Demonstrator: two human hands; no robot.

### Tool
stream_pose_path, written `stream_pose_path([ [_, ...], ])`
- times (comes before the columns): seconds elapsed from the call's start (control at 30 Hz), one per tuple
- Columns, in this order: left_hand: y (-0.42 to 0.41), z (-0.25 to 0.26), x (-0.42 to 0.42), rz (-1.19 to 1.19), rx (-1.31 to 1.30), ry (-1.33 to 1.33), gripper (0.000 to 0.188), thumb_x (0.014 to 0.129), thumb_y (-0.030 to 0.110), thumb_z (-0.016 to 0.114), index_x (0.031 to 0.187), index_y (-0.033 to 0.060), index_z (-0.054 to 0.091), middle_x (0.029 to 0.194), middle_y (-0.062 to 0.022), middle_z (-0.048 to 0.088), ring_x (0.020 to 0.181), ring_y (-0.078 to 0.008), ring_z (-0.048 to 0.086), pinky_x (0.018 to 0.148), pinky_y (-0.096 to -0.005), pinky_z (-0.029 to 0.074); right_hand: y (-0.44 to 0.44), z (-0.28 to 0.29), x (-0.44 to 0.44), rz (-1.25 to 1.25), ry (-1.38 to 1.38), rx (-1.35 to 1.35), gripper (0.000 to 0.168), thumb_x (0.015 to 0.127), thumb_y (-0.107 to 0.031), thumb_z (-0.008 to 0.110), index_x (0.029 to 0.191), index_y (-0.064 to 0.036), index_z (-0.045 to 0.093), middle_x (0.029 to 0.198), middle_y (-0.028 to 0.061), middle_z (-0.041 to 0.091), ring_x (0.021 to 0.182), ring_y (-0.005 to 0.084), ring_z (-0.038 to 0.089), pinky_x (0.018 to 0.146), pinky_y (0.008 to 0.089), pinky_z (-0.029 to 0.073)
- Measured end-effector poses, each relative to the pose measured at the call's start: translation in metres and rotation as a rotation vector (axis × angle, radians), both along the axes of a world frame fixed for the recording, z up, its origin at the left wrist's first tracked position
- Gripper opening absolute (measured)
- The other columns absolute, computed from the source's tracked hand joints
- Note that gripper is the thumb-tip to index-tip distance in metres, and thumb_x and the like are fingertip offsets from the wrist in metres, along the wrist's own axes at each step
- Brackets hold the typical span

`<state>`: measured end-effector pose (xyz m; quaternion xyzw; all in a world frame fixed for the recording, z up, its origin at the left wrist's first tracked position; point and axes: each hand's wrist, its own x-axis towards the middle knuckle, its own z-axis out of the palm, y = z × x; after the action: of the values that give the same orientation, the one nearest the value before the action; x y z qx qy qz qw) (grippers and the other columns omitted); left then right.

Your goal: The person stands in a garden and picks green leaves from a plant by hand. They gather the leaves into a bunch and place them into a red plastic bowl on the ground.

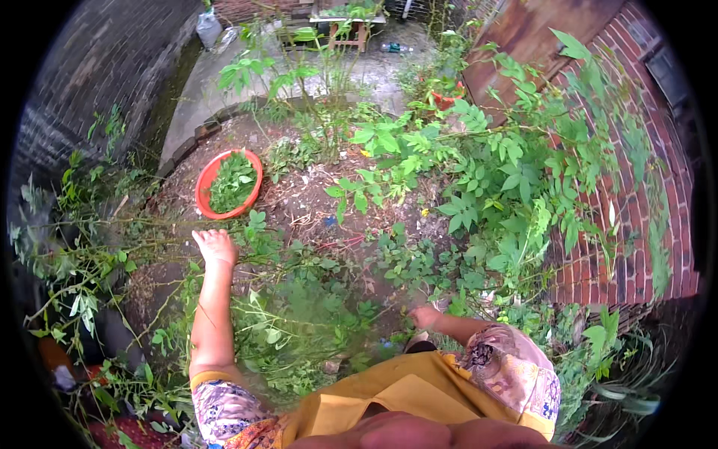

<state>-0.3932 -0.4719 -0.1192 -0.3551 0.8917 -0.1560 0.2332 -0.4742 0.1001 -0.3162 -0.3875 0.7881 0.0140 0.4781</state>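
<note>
My left hand [216, 247] is stretched forward at the left, just below an orange-red plastic basin [257, 191]. Thin stems pass by its fingers; whether it grips any of them is unclear. Picked green leaves [233, 182] lie in the basin, which rests on the soil. Low in the picture, right of centre, my right hand [425, 317] is bent in near my body, beside low green plants [404, 258]. Its fingers are partly hidden and blurred, and nothing can be made out in them.
Leafy branches [516, 179] spread across the right side before a brick wall [628, 258]. Thin trailing stems cross the left. A curved brick edging [207, 129] borders the soil bed. Beyond lie concrete paving [207, 92], a plastic bottle [396, 48] and a small table [350, 19].
</note>
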Motion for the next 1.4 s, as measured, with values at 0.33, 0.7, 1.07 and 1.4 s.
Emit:
stream_pose_path([
  [0.33, 0.233, 0.192, -0.179, -0.561, 0.825, 0.685, 0.021, 0.085, 0.023, 0.057, 0.085, 0.0016, 0.059, 0.084, -0.0138, 0.065, 0.080, -0.0205, 0.062, 0.077, -0.0328, 0.047, 0.030, 0.119, -0.019, -0.472, 0.060, -0.595, 0.028, 0.085, -0.019, 0.053, 0.111, -0.010, 0.057, 0.107, 0.0110, 0.057, 0.093, 0.0289, 0.059, 0.083, 0.0369, 0.048],
  [0.7, 0.611, 0.390, 0.005, -0.546, 2.473, 1.992, 0.037, 0.095, 0.027, 0.040, 0.124, 0.0039, 0.041, 0.096, -0.0230, 0.062, 0.102, -0.0382, 0.057, 0.087, -0.0613, 0.041, 0.160, 0.177, -0.019, -0.436, 0.090, -0.777, 0.027, 0.084, -0.021, 0.053, 0.108, -0.010, 0.058, 0.102, 0.0097, 0.056, 0.089, 0.0276, 0.059, 0.080, 0.0367, 0.048],
  [1.07, 0.610, 0.403, 0.022, -0.939, 3.100, 0.993, 0.066, 0.089, 0.046, 0.046, 0.138, 0.0076, 0.023, 0.078, -0.0045, 0.063, 0.095, -0.0251, 0.049, 0.104, -0.0568, 0.019, 0.213, 0.223, -0.007, -0.605, 0.236, -0.846, 0.027, 0.083, -0.018, 0.056, 0.108, -0.010, 0.059, 0.099, 0.0100, 0.056, 0.082, 0.0249, 0.059, 0.075, 0.0336, 0.049],
  [1.4, 0.494, 0.432, 0.077, -2.096, 2.983, 0.582, 0.026, 0.086, 0.021, 0.058, 0.110, 0.0116, 0.051, 0.081, -0.0059, 0.061, 0.059, -0.0183, 0.056, 0.051, -0.0278, 0.045, 0.110, 0.288, -0.018, -0.549, 0.164, -1.041, 0.028, 0.084, -0.013, 0.057, 0.112, -0.009, 0.057, 0.098, 0.0075, 0.054, 0.080, 0.0162, 0.059, 0.072, 0.0274, 0.049],
])
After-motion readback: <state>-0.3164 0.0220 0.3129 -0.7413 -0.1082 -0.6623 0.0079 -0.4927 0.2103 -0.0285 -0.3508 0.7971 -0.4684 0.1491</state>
